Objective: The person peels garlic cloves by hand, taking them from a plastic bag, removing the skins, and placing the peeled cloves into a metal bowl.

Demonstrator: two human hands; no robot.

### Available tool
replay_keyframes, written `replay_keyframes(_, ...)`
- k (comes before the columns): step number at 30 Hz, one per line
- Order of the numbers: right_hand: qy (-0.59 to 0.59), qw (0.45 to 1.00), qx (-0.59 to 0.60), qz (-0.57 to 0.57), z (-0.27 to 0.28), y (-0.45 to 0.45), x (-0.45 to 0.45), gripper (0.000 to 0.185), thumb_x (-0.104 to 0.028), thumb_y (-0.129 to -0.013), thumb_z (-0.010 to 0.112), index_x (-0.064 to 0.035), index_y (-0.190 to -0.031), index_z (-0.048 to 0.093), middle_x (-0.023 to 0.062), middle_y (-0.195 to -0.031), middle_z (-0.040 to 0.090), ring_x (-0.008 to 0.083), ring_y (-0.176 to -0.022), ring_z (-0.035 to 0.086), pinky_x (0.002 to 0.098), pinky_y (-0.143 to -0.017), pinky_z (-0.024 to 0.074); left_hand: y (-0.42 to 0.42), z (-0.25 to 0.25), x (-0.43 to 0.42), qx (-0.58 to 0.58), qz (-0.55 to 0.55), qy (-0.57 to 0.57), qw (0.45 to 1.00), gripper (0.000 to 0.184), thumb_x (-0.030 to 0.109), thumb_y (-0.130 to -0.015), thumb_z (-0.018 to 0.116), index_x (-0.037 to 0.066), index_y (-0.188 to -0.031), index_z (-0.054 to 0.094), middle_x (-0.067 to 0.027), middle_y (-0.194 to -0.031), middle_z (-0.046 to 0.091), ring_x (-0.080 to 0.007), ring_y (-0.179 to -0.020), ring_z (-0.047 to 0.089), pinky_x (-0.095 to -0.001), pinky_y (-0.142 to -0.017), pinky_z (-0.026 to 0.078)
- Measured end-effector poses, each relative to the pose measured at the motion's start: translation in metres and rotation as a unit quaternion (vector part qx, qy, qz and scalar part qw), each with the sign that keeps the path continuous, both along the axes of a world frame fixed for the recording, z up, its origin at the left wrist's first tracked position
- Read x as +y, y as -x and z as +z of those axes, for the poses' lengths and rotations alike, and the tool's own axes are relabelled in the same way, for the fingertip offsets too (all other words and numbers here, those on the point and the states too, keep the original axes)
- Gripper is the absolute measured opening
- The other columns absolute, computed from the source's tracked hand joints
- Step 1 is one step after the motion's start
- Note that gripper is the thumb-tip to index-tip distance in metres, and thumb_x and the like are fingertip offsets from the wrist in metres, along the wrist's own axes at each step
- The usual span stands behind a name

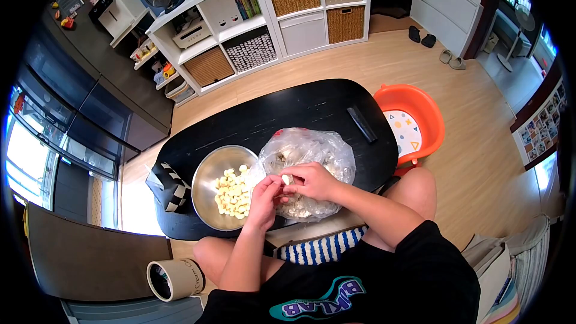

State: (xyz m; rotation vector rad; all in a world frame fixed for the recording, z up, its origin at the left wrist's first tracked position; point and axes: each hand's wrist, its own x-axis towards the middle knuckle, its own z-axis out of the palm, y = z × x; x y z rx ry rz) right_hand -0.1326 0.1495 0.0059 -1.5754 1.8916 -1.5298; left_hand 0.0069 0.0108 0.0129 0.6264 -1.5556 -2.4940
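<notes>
Both hands meet over a clear plastic bag (333, 150) on the black table. My left hand (265, 199) and my right hand (311, 181) pinch a small whitish piece (286, 179) between their fingertips, and it looks like a garlic clove. Pale, crumpled bits show inside the bag, under and around my hands. Just left of the bag, a round metal bowl (207, 171) holds several pale yellow cloves (233, 192), gathered toward its right side.
On the black table (240, 121) lie a dark, narrow object (362, 125) at the right and a checkered black-and-white item (171, 186) at the left. An orange tub (429, 114) stands beyond the right edge. A cream bin (177, 279) is at the lower left.
</notes>
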Motion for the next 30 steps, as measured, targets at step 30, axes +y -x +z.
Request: replay_keyframes(30, 0.028, 0.999, -0.008, -0.014, 0.003, -0.001, -0.001, 0.012, -0.01, -0.085, 0.069, -0.0016, -0.093, 0.067, 0.0127, -0.082, 0.066, 0.026, -0.07, 0.064, 0.0348, -0.064, 0.0513, 0.006, -0.015, 0.005, 0.057, 0.074, 0.14, 0.986, 0.014, 0.002, -0.094, 0.064, 0.002, -0.107, 0.059, -0.0051, -0.094, 0.066, -0.0106, -0.082, 0.063, -0.0237, -0.077, 0.051)
